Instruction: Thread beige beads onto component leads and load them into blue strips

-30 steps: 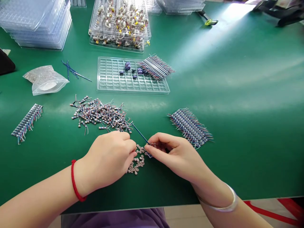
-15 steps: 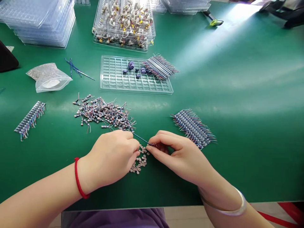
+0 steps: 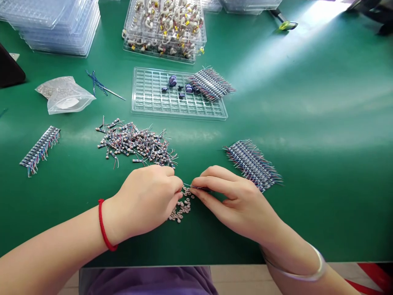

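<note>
Green table [image 3: 322, 184], glossy, pale light streak across upper right. Far left: stack of clear plastic trays [image 3: 64, 39]. Right of it, a clear tray [image 3: 131, 20] heaped with whitish parts [image 3: 176, 22], yellow bits among them. Nearer, a shallow compartmented tray [image 3: 153, 107] bearing small dark purple lumps [image 3: 172, 80]. Black-handled tool [image 3: 286, 25], yellow-green head, far side. Black object [image 3: 10, 67], left edge, unidentifiable.

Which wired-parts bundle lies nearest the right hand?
The right bundle, just beyond the right hand; the left bundle lies well away, the far bundle overlaps the tray.
</note>
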Action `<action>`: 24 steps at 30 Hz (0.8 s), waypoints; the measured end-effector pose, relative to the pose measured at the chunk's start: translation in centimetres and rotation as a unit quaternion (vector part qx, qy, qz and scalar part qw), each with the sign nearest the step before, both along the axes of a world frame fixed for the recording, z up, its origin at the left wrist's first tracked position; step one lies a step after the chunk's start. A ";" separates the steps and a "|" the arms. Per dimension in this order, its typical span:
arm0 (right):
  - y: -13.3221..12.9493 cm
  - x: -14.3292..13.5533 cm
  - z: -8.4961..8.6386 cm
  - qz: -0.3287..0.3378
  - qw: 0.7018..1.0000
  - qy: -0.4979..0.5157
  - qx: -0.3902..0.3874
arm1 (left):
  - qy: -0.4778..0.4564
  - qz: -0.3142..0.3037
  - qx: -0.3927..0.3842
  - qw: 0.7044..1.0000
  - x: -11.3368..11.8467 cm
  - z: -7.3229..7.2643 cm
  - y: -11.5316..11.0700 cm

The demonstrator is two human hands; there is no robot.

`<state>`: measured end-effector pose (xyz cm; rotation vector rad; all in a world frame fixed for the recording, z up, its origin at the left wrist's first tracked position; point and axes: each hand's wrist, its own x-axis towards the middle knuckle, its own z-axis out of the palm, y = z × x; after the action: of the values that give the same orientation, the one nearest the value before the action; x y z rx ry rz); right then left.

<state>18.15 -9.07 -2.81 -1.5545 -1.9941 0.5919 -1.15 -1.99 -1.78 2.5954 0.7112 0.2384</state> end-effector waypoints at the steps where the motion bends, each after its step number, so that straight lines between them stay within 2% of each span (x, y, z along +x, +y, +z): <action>1: 0.0 0.0 0.0 0.005 1.000 -0.005 0.008 | -0.002 0.001 -0.001 1.000 0.0 0.0 0.0; 10: 0.2 -0.3 0.1 0.048 0.998 -0.037 0.027 | -0.030 0.022 -0.022 0.999 -0.3 0.3 0.3; 13: 0.6 0.1 0.1 0.027 0.999 -0.001 -0.018 | -0.059 0.036 -0.033 0.997 -0.5 0.6 0.5; 16: 1.0 0.6 0.3 -0.027 0.992 0.093 -0.079 | -0.088 0.053 -0.071 0.992 -0.5 0.8 0.6; 20: 0.9 0.6 0.5 -0.059 0.957 0.240 -0.149 | -0.106 0.058 -0.144 0.982 -0.2 1.0 0.5; 24: 0.7 0.1 0.1 -0.070 0.896 0.374 -0.231 | -0.113 0.042 -0.214 0.969 0.1 1.0 0.3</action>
<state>18.26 -8.38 -2.73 -1.3865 -1.1921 1.4274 -1.03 -1.65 -0.74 2.0917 0.7019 0.3575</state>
